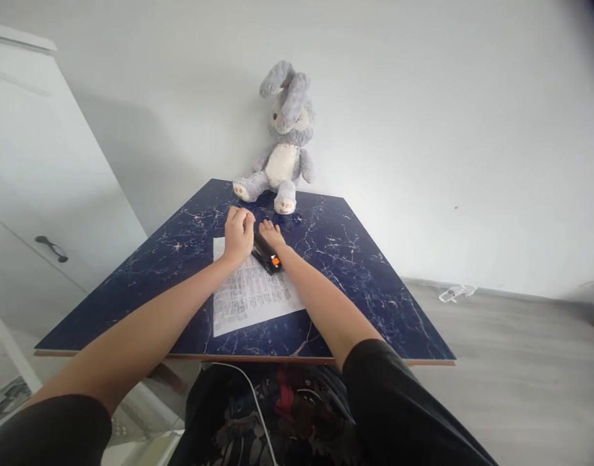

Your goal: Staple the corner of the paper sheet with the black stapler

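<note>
A black stapler (268, 254) with an orange patch at its near end lies over the upper right part of a printed white sheet (248, 298). Just left of the stapler, my left hand (239, 234) is closed with curled fingers at the sheet's top edge; whatever is inside it, if anything, is hidden. My right hand (272, 235) is open at the stapler's right side, fingers stretched toward the back of the table. The right forearm passes over the sheet's right edge and hides part of it.
A grey plush rabbit (283, 162) sits at the back of the dark blue marbled table (355, 291), against the wall. To the left stands a white cabinet (39, 162) with a dark handle. A white cable (251, 388) hangs over my lap. A clear plastic item (456, 293) lies on the floor.
</note>
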`<state>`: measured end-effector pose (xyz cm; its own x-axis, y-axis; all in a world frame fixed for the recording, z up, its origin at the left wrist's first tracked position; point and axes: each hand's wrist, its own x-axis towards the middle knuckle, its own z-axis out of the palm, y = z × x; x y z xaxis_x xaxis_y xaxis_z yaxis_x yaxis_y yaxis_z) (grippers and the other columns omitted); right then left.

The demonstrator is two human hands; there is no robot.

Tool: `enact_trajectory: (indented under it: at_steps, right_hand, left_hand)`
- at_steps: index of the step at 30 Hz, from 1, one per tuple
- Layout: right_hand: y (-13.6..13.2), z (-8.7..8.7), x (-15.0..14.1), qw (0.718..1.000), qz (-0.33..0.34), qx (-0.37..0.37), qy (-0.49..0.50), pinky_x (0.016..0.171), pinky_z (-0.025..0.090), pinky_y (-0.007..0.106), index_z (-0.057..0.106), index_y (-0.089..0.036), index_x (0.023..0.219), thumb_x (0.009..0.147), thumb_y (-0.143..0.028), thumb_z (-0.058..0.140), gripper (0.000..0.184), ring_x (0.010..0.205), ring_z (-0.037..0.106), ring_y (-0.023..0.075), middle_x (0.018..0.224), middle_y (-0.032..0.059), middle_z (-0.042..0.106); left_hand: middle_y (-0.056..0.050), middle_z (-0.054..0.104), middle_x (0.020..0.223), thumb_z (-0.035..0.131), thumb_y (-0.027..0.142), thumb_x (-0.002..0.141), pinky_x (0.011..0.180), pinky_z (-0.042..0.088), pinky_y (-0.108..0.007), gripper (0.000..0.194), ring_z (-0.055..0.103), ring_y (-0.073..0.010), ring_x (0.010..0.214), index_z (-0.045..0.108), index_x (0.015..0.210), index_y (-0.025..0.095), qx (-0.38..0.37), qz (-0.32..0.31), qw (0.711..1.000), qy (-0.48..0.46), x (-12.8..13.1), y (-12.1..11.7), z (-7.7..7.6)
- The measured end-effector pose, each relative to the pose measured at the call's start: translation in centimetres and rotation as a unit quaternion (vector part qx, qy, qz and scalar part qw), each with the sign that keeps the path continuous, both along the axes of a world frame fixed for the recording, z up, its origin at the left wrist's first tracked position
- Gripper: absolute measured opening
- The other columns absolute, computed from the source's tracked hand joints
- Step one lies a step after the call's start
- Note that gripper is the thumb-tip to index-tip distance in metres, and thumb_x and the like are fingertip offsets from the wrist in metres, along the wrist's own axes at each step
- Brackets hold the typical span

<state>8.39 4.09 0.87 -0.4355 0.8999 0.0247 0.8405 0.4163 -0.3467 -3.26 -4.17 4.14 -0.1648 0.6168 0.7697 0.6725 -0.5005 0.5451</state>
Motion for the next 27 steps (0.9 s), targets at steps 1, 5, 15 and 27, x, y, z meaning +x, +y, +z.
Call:
enact_trajectory:
  at_steps: [1,5,15,27]
  right_hand:
    - [-0.2,0.2,-1.2,1.000,0.012,-0.001,0.012,0.132,0.013,0.057,0.040,-0.006,0.159,0.109,-0.022,0.029,0.054,0.165,0.017,0.0328,0.176,0.0228,0.023]
    - [-1.2,1.2,-2.8,0.994,0.057,0.013,0.090,0.130,0.019,0.058,0.045,-0.018,0.159,0.109,-0.026,0.034,0.051,0.163,0.025,0.0294,0.174,0.0128,0.034]
    - [-5.6,1.5,0.5,0.927,0.157,-0.145,0.309,0.093,0.053,0.032,0.071,-0.017,0.108,0.092,-0.035,0.062,0.026,0.099,0.063,0.0225,0.097,0.0012,0.073]
    - [-7.5,3.2,13.4,0.986,-0.006,-0.053,0.156,0.077,0.046,0.032,0.061,-0.020,0.100,0.091,-0.040,0.056,0.022,0.086,0.061,0.0205,0.093,0.0022,0.067]
  left_hand:
    - [-0.006,0.054,0.091,0.043,0.023,0.107,0.088,0.051,-0.038,0.027,0.058,-0.0231,0.090,0.052,0.081,0.024,0.012,0.010,1.000,0.005,-0.1,-0.2,0.2]
    - [-0.007,0.053,0.092,0.043,0.026,0.107,0.089,0.051,-0.038,0.027,0.058,-0.0236,0.090,0.050,0.082,0.024,0.033,0.041,0.999,0.013,-0.6,-0.4,0.7]
    - [-0.007,0.055,0.092,0.039,0.030,0.109,0.088,0.053,-0.038,0.031,0.059,-0.0236,0.093,0.051,0.082,0.024,0.057,0.016,0.997,-0.041,-0.2,-1.0,1.2]
    - [-0.011,0.071,0.102,0.061,0.023,0.092,0.095,0.052,-0.043,0.018,0.066,-0.0292,0.098,0.078,0.098,0.021,-0.218,-0.156,0.915,0.301,0.3,0.7,-2.7]
